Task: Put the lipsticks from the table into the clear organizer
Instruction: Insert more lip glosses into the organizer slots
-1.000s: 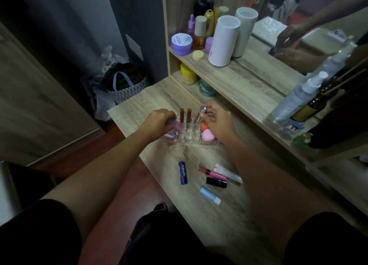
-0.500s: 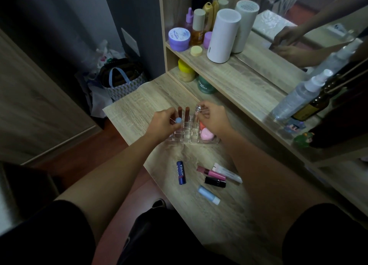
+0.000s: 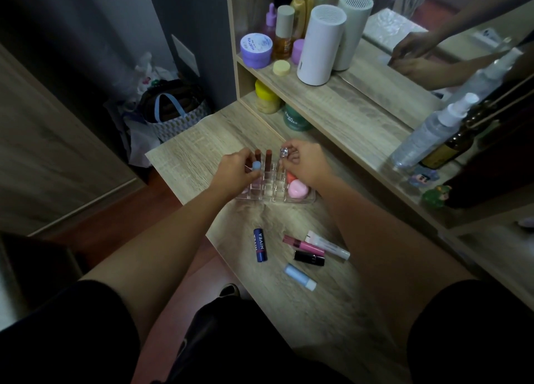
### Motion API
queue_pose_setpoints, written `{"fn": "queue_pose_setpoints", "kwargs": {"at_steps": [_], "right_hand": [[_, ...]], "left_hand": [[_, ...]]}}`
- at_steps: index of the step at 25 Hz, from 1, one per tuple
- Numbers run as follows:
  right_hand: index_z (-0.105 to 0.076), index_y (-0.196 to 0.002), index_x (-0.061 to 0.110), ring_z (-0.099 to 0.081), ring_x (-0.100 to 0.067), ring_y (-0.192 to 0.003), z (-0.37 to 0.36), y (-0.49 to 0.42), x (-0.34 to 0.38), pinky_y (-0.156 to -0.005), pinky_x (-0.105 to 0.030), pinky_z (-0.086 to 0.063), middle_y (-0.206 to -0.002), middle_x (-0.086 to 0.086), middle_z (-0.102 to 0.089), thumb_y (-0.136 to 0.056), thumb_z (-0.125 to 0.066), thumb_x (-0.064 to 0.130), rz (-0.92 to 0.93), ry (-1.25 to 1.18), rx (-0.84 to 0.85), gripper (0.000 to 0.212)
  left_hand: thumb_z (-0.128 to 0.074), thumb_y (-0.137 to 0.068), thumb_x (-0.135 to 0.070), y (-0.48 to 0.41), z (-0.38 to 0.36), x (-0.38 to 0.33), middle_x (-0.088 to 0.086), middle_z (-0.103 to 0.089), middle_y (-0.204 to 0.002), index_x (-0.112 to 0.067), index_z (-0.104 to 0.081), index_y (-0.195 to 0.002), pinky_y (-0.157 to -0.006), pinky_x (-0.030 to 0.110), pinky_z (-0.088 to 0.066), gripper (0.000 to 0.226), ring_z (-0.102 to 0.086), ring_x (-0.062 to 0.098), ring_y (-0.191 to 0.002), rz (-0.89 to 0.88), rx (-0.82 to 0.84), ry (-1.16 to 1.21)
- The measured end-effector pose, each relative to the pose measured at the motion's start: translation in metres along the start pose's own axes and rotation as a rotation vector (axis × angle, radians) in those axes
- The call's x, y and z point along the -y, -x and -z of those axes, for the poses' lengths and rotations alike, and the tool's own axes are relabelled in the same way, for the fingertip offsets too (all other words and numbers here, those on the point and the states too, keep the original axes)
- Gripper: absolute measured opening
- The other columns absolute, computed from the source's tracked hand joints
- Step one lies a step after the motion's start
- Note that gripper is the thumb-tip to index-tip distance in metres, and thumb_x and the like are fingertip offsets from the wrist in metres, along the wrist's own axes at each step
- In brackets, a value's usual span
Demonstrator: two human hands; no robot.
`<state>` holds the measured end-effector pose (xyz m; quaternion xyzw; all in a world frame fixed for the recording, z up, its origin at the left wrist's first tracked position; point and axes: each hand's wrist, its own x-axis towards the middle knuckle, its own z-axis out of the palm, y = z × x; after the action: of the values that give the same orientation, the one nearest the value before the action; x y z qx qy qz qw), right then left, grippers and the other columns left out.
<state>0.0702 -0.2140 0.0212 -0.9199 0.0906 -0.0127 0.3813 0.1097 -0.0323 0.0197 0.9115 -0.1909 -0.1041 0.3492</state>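
Near me, five lipsticks lie on the wooden surface [image 3: 289, 311]: the dark blue stick with white letters [image 3: 260, 245], the pink tube [image 3: 302, 243], the clear tube with a white cap [image 3: 327, 244], the short black tube [image 3: 309, 258] and the pale blue stick [image 3: 300, 276]. None of them has moved in the last second, so they all wait their turn.

A bit farther is the clear plastic organizer [image 3: 274, 187]. What changed is in my left hand [image 3: 235, 172]. A second ago the stick with the blue cap [image 3: 256, 165] lay sideways in my grip. Now it stands up over a slot on the left side, so it is almost in. My fingers are closed around it.

My right hand [image 3: 306, 164] pinches a shiny silver-topped tube [image 3: 283, 153] at the far row, just right of two brown sticks [image 3: 263, 159] already standing there. This grip is closed tight too.
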Motion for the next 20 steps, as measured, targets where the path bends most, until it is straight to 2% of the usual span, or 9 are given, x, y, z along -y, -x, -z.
{"fn": "queue_pose_setpoints", "kwargs": {"at_steps": [3, 5, 7, 12, 15, 18, 20], "right_hand": [[-0.062, -0.114, 0.008, -0.061, -0.013, -0.086, 0.000, 0.002, -0.001, -0.088, -0.033, -0.056, -0.105, -0.010, -0.069, -0.079, -0.071, 0.008, -0.001, -0.002, -0.003, 0.036], [-0.059, -0.119, 0.006, -0.062, -0.015, -0.091, 0.001, 0.002, 0.000, -0.091, -0.036, -0.055, -0.109, -0.011, -0.067, -0.079, -0.072, 0.009, -0.006, -0.007, -0.008, 0.042], [-0.055, -0.124, 0.006, -0.059, -0.015, -0.095, 0.002, 0.003, 0.001, -0.094, -0.037, -0.054, -0.113, -0.012, -0.065, -0.078, -0.073, 0.010, -0.018, -0.006, -0.019, 0.049], [-0.049, -0.130, 0.011, -0.055, -0.014, -0.104, 0.008, 0.015, 0.003, -0.096, -0.033, -0.049, -0.123, -0.009, -0.060, -0.078, -0.074, 0.015, -0.007, -0.011, -0.120, 0.058], [-0.052, -0.127, 0.012, -0.055, -0.013, -0.099, 0.019, 0.037, 0.005, -0.093, -0.034, -0.050, -0.119, -0.009, -0.061, -0.078, -0.073, 0.013, 0.032, -0.014, -0.216, 0.053], [-0.057, -0.121, 0.012, -0.054, -0.011, -0.095, 0.030, 0.066, 0.001, -0.092, -0.038, -0.053, -0.115, -0.008, -0.063, -0.079, -0.070, 0.012, 0.028, 0.013, -0.198, 0.044], [-0.058, -0.118, 0.013, -0.056, -0.012, -0.095, 0.035, 0.086, -0.003, -0.089, -0.036, -0.053, -0.114, -0.006, -0.063, -0.080, -0.070, 0.014, 0.014, 0.029, -0.154, 0.040]], "left_hand": [[-0.074, -0.077, -0.014, 0.001, 0.001, 0.003, 0.017, -0.071, -0.096, -0.005, -0.059, -0.101, -0.076, 0.037, -0.059, 0.030, -0.069, 0.023, -0.082, 0.019, 0.000, -0.021], [-0.074, -0.078, -0.015, 0.002, 0.003, 0.005, 0.017, -0.070, -0.100, -0.004, -0.058, -0.107, -0.071, 0.031, -0.057, 0.035, -0.065, 0.018, -0.078, 0.046, -0.002, -0.023], [-0.073, -0.079, -0.015, 0.004, 0.005, 0.004, 0.018, -0.069, -0.103, -0.004, -0.058, -0.109, -0.069, 0.028, -0.054, 0.036, -0.064, 0.017, -0.078, 0.054, -0.008, -0.024], [-0.070, -0.082, -0.018, 0.018, 0.012, -0.007, 0.017, -0.068, -0.101, -0.003, -0.058, -0.109, -0.077, 0.032, -0.052, 0.033, -0.065, 0.024, -0.087, 0.051, -0.103, -0.004], [-0.066, -0.084, -0.015, 0.033, 0.015, -0.020, 0.015, -0.068, -0.092, -0.004, -0.059, -0.103, -0.075, 0.030, -0.051, 0.023, -0.063, 0.021, -0.082, 0.030, -0.199, 0.037], [-0.064, -0.085, -0.012, 0.050, 0.010, -0.032, 0.014, -0.069, -0.090, -0.004, -0.062, -0.098, -0.073, 0.030, -0.051, 0.016, -0.063, 0.021, -0.079, -0.054, -0.123, -0.002], [-0.063, -0.085, -0.012, 0.061, 0.001, -0.038, 0.016, -0.070, -0.090, -0.001, -0.065, -0.095, -0.076, 0.033, -0.051, 0.014, -0.065, 0.026, -0.082, -0.099, -0.061, -0.050]]}}
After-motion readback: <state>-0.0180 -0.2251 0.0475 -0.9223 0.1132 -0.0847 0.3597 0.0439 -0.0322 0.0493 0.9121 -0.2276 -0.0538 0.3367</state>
